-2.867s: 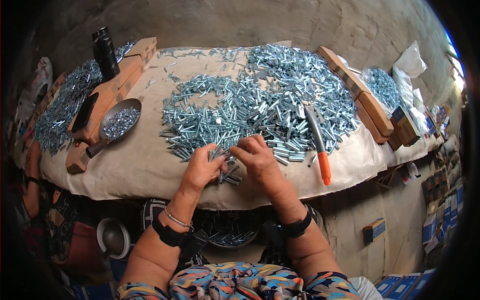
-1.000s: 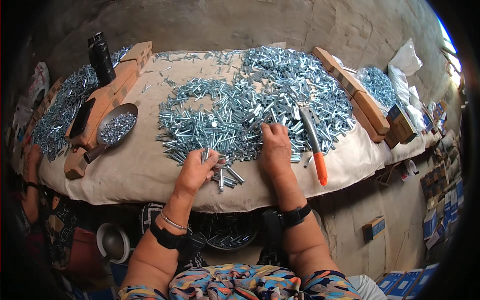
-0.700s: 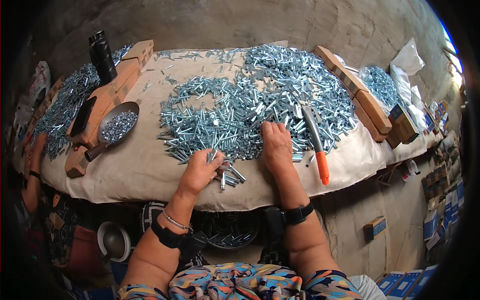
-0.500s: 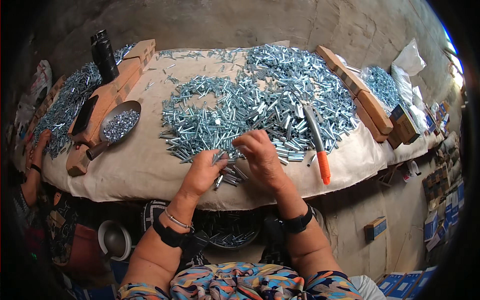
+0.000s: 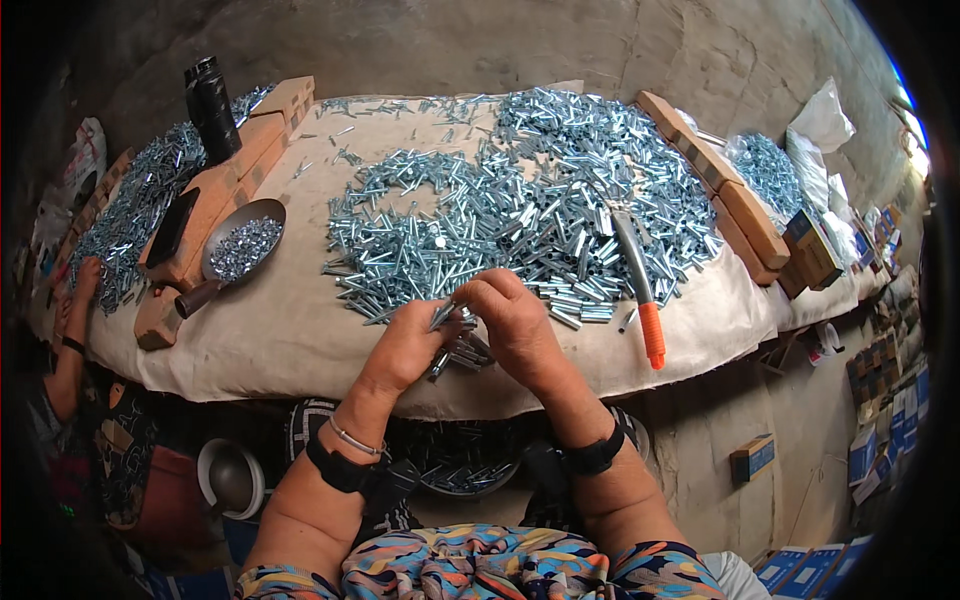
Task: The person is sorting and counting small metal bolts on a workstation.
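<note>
At the front edge of the cloth-covered table, my left hand (image 5: 403, 348) is closed around a few silver metal bolts (image 5: 441, 315) whose ends poke out by the thumb. My right hand (image 5: 512, 325) meets it from the right, fingers bent in a pinch at those ends; what sits between its fingertips is hidden. Below the hands several short metal pieces (image 5: 466, 354) lie on the cloth. Just beyond spreads a big heap of loose silver bolts (image 5: 400, 250), with short metal tubes (image 5: 570, 295) at its right side.
A scoop with an orange handle (image 5: 650, 335) rests on the heap's right. To the left, a pan of small metal parts (image 5: 245, 250) leans by bricks (image 5: 210, 195) bearing a phone (image 5: 172, 228) and black bottle (image 5: 211, 112). Another person's hand (image 5: 88, 275) reaches another heap. Bricks (image 5: 735, 195) border the right.
My right hand has moved left and down, bringing its fingertips to the bolts in my left hand. My left hand has barely moved.
</note>
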`<state>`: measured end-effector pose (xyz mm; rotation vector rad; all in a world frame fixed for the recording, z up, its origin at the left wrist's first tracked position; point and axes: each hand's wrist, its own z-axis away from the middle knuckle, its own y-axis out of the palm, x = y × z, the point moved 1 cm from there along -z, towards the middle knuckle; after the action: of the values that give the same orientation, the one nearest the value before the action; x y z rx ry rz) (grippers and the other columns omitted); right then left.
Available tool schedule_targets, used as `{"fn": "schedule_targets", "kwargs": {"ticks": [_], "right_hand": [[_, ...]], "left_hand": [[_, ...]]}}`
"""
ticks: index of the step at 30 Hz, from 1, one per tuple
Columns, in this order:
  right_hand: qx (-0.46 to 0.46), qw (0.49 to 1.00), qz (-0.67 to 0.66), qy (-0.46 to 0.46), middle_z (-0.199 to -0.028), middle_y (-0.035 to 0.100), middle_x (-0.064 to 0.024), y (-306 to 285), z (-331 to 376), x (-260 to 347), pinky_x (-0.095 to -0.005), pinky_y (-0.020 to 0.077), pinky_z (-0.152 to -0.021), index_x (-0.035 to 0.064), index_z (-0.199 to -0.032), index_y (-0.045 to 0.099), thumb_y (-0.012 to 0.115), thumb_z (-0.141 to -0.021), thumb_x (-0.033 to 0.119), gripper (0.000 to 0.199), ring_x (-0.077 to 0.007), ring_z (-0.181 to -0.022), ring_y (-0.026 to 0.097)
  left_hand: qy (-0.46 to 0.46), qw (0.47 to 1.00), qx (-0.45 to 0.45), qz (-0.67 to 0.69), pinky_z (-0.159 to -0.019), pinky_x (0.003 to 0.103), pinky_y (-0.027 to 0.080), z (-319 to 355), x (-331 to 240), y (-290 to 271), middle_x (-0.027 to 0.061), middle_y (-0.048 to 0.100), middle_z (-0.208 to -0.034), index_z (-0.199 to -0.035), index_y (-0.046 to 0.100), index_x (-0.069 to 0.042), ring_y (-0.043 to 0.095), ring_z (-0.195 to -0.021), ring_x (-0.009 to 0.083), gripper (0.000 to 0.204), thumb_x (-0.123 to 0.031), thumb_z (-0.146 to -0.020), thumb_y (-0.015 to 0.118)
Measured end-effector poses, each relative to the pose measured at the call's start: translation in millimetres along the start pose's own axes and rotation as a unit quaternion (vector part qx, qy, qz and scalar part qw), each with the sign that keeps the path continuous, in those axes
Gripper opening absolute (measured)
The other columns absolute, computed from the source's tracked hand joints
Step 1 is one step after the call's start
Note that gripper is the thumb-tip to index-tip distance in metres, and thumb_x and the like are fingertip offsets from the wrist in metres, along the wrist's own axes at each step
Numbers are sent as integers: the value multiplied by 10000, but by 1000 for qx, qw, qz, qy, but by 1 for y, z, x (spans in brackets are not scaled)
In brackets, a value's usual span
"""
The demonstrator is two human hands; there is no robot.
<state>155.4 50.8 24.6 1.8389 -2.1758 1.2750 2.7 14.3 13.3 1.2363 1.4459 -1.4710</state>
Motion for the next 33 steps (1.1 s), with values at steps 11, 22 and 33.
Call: {"fn": "schedule_targets", "kwargs": {"ticks": [11, 22, 33], "right_hand": [[39, 999, -15, -2, -947, 545, -117, 2, 1, 5, -327, 472, -727, 44, -954, 549, 539, -690, -60, 284, -294, -876, 556], [118, 949, -261, 134, -1133, 510, -149, 14, 6, 3, -338, 416, -881, 36, -1173, 476, 511, -851, 146, 342, -303, -1082, 488], [28, 981, -143, 126, -1030, 557, -145, 7, 6, -20, -373, 427, -845, 63, -1110, 555, 596, -805, 148, 319, -298, -952, 537]], "left_hand": [[0, 999, 8, 35, -545, 237, 402, 0, -2, 1, 15, 571, -657, -819, 588, 43, 496, -617, 58, 126, -82, -832, 586], [-60, 969, 64, 233, -416, 157, 276, -1, 19, -6, -48, 514, -632, -840, 572, -16, 410, -480, 13, 206, -194, -809, 671], [-61, 953, 40, 295, -482, 167, 370, -2, 19, -2, 7, 536, -733, -928, 530, -34, 464, -574, 40, 124, -66, -816, 575]]}}
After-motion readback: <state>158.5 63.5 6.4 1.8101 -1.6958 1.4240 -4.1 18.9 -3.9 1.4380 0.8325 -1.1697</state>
